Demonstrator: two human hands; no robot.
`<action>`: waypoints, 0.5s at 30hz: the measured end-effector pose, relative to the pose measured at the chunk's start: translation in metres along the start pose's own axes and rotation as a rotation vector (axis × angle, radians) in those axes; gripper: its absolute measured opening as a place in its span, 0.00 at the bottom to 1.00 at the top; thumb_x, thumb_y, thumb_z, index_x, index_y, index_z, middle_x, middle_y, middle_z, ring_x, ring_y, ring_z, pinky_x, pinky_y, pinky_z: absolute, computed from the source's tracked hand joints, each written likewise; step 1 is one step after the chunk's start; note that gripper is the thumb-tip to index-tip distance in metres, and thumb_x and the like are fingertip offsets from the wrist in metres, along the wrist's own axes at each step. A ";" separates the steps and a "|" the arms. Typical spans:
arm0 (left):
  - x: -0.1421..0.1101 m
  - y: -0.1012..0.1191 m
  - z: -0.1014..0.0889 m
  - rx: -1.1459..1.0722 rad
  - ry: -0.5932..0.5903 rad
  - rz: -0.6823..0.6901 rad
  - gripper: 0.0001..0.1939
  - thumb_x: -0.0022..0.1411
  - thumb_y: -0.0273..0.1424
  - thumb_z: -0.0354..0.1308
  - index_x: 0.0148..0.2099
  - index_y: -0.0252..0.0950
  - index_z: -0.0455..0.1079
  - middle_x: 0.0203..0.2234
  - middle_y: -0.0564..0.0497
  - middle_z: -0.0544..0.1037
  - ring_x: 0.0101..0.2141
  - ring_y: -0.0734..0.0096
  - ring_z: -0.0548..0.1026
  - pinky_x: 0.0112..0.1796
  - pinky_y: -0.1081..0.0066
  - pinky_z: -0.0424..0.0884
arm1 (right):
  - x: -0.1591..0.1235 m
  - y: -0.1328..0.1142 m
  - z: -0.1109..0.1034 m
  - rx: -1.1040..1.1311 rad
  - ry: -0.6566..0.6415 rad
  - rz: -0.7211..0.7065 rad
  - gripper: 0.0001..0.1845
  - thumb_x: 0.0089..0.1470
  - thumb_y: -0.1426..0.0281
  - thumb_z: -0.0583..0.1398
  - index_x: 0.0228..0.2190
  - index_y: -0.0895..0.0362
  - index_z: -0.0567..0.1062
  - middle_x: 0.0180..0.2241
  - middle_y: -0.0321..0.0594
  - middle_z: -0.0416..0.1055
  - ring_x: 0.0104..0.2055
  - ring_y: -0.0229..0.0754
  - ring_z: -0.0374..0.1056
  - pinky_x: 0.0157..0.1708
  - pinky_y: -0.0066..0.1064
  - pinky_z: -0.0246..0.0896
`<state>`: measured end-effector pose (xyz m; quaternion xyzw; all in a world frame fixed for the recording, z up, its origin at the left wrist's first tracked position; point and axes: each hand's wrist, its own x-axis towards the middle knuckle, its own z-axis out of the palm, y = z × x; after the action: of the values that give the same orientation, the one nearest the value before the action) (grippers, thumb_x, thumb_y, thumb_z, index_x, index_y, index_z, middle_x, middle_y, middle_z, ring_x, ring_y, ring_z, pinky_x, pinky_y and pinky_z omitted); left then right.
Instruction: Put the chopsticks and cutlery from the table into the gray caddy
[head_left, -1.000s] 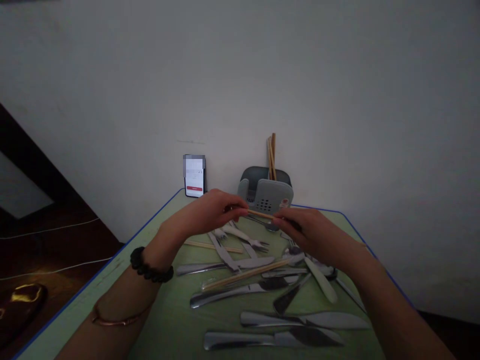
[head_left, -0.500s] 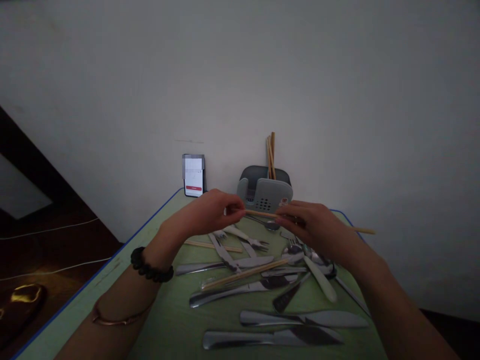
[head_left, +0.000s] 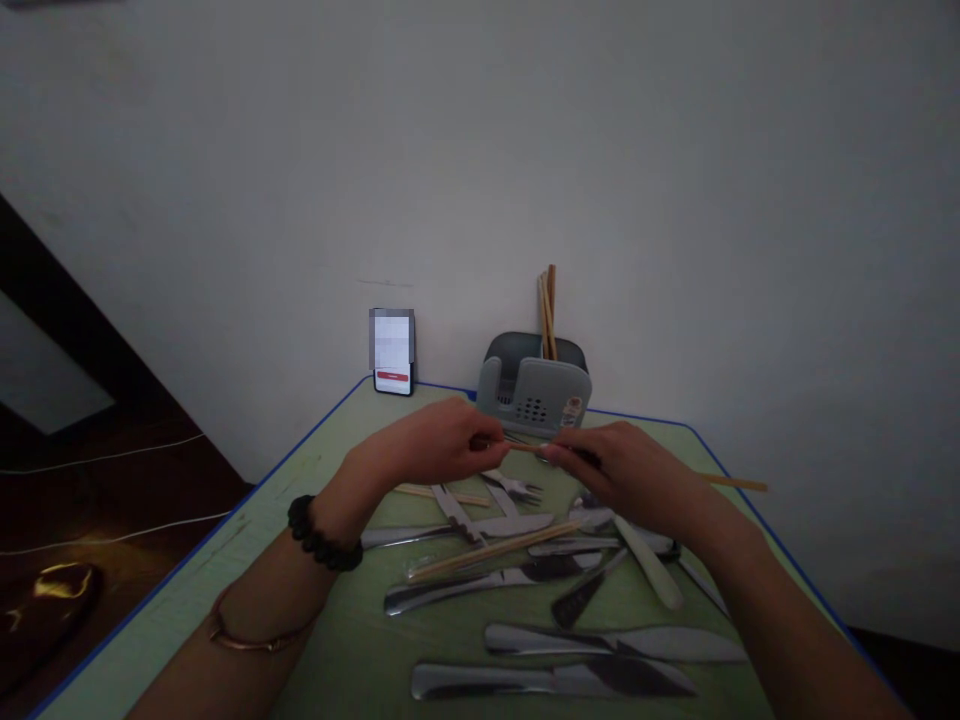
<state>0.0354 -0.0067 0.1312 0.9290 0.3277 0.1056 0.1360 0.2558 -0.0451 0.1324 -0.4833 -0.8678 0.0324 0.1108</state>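
A wooden chopstick (head_left: 733, 482) runs between my two hands above the far half of the table. My left hand (head_left: 448, 437) pinches its left end, fingers closed. Farther along, my right hand (head_left: 626, 462) grips the same stick, whose other end pokes out beyond the wrist. Just behind the hands stands a grey cutlery holder (head_left: 553, 385) with several chopsticks (head_left: 549, 310) upright in its right part. Below the hands lie a fork (head_left: 517, 487), a pair of chopsticks (head_left: 495, 550) and a table knife (head_left: 487, 583). Whether the grip holds more than one stick I cannot tell.
On the green table (head_left: 330, 640) with a blue edge, more knives (head_left: 555, 680) lie near me. A white-handled piece of cutlery (head_left: 649, 563) lies at the right. A lit phone (head_left: 393, 350) leans on the wall (head_left: 675, 200) at the back left.
Both hands have come slightly lower and closer together, so less of the chopstick shows between them. The whole view has shifted a little; the cutlery on the table lies as before.
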 end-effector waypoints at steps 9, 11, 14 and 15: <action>0.001 -0.004 0.000 -0.045 -0.021 -0.003 0.12 0.60 0.28 0.47 0.33 0.33 0.73 0.18 0.57 0.67 0.20 0.78 0.61 0.23 0.76 0.53 | 0.001 0.002 0.003 -0.027 -0.018 0.020 0.19 0.63 0.63 0.50 0.28 0.55 0.75 0.24 0.40 0.74 0.24 0.39 0.65 0.26 0.29 0.49; 0.001 -0.006 0.000 -0.061 -0.013 -0.007 0.13 0.61 0.29 0.47 0.35 0.33 0.73 0.19 0.56 0.68 0.20 0.78 0.62 0.23 0.76 0.54 | 0.001 0.003 0.003 -0.022 -0.019 0.033 0.18 0.63 0.63 0.50 0.28 0.55 0.75 0.24 0.40 0.74 0.24 0.39 0.65 0.26 0.29 0.50; 0.001 -0.008 0.000 -0.068 -0.004 0.000 0.14 0.64 0.32 0.47 0.37 0.33 0.73 0.20 0.56 0.70 0.21 0.77 0.63 0.24 0.76 0.55 | 0.003 0.006 0.004 -0.004 0.000 0.045 0.17 0.62 0.63 0.51 0.30 0.55 0.76 0.27 0.41 0.75 0.27 0.40 0.67 0.27 0.29 0.52; 0.001 -0.009 0.000 -0.066 0.000 0.003 0.15 0.65 0.34 0.47 0.37 0.33 0.73 0.20 0.55 0.70 0.21 0.77 0.63 0.24 0.76 0.55 | 0.003 0.007 0.005 0.009 0.015 0.041 0.16 0.62 0.63 0.52 0.31 0.55 0.76 0.28 0.41 0.76 0.28 0.41 0.68 0.28 0.29 0.53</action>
<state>0.0308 0.0004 0.1284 0.9246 0.3223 0.1165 0.1665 0.2590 -0.0385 0.1271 -0.5008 -0.8567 0.0346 0.1189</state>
